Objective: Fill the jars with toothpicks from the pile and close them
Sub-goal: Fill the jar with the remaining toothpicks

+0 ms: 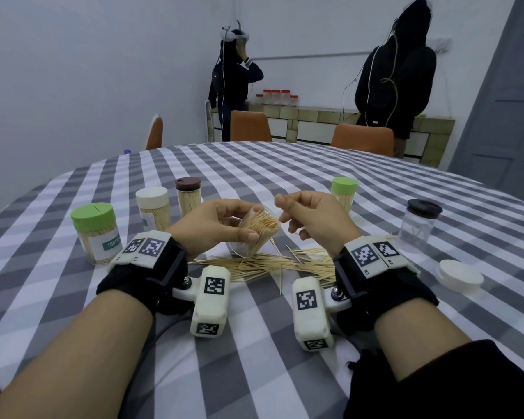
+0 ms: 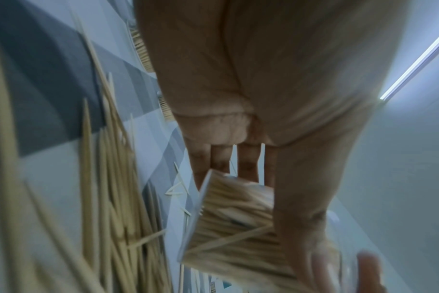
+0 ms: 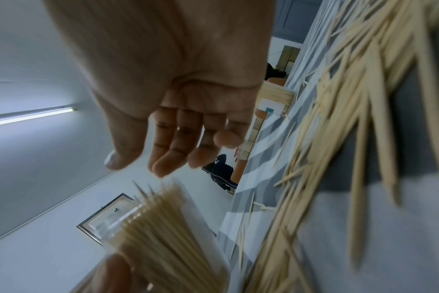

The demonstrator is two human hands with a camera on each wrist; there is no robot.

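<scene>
The left hand (image 1: 215, 225) grips a clear jar (image 1: 256, 234), fingers and thumb curled round it, tilting it with its open mouth toward the right hand (image 1: 312, 219). The jar is packed with toothpicks (image 1: 262, 223) and is held just above the table (image 1: 285, 176), over a loose pile (image 1: 263, 264) of toothpicks on the grey-and-white checked cloth. The right hand hovers just beside the jar's mouth, fingers loosely curled and slightly apart, holding nothing that can be seen. To the left stand three closed, filled jars; a fourth, green-lidded, stands behind the right hand. At the right stands an empty jar (image 1: 418, 225) with a black lid, and near it lies a white lid (image 1: 460, 276).
</scene>
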